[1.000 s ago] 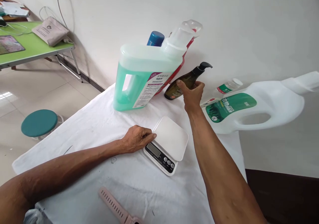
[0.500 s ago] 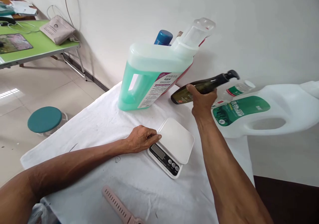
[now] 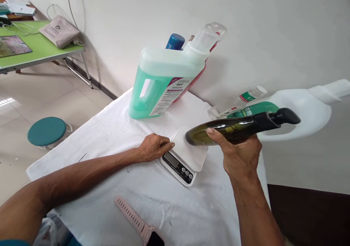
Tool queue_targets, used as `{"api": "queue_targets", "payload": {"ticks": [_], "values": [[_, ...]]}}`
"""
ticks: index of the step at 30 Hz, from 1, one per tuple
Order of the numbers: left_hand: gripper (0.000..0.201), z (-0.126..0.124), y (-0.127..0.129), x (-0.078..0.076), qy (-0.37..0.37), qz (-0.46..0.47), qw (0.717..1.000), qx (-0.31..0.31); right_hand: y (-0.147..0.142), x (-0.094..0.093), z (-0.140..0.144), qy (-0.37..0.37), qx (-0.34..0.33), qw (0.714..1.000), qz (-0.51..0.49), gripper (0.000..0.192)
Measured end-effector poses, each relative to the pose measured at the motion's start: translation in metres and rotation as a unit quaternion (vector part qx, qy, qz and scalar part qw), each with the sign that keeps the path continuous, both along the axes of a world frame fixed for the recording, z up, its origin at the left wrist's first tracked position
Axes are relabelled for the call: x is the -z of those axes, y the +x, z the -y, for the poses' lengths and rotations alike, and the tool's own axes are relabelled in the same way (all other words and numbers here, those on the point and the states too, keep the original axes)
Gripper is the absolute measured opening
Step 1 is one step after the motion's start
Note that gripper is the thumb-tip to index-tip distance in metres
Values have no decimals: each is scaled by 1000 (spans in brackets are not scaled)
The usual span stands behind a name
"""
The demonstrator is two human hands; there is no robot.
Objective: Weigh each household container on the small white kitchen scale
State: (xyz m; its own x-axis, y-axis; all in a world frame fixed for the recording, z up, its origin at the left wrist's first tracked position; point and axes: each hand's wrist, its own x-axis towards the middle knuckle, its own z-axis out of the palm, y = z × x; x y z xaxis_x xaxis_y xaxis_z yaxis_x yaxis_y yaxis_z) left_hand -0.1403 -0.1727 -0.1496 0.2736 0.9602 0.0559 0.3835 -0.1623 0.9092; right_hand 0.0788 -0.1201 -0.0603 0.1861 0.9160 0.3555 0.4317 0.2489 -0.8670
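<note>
Right hand (image 3: 240, 156) grips the dark bottle (image 3: 232, 129) lying nearly level, base toward the scale (image 3: 186, 158), just above its platform; left hand (image 3: 154, 147), fingers curled, rests against the scale's near edge.

Your table, covered with a white cloth (image 3: 115, 136), carries: scale (image 3: 183, 158) centre, green jug (image 3: 161, 81) far, white jug (image 3: 300, 107) and clear bottle (image 3: 240, 100) right, pink watch (image 3: 136, 222) near.

white jug (image 3: 300, 109) | green label (image 3: 253, 110) | Chinese print, not legible
</note>
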Motion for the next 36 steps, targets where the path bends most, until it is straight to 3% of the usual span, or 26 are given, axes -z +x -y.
{"api": "queue_targets", "payload": {"ticks": [5, 10, 16, 18, 23, 27, 31, 36], "values": [[47, -1, 0, 2, -7, 3, 1000, 8, -1, 9, 9, -4, 21, 999, 24, 65], [48, 0, 0, 3, -6, 3, 1000, 6, -12, 0, 12, -27, 23, 998, 46, 70], [49, 0, 0, 1, -5, 2, 1000, 2, -12, 3, 13, -37, -16, 999, 1, 75], [48, 0, 0, 1, -4, 3, 1000, 1, -8, 10, 19, -27, -7, 999, -44, 73], [49, 0, 0, 1, -2, -6, 1000, 1, 10, 41, 47, -20, 121, 977, -176, 48], [48, 0, 0, 0, -11, -13, 1000, 2, 28, 74, 66, -48, 195, 960, -197, 41], [47, 0, 0, 0, -11, -16, 1000, 5, 38, 102, 75, -64, 208, 959, -184, 43], [48, 1, 0, -2, -11, -13, 1000, 3, 39, 111, 75, -64, 197, 965, -164, 48]]}}
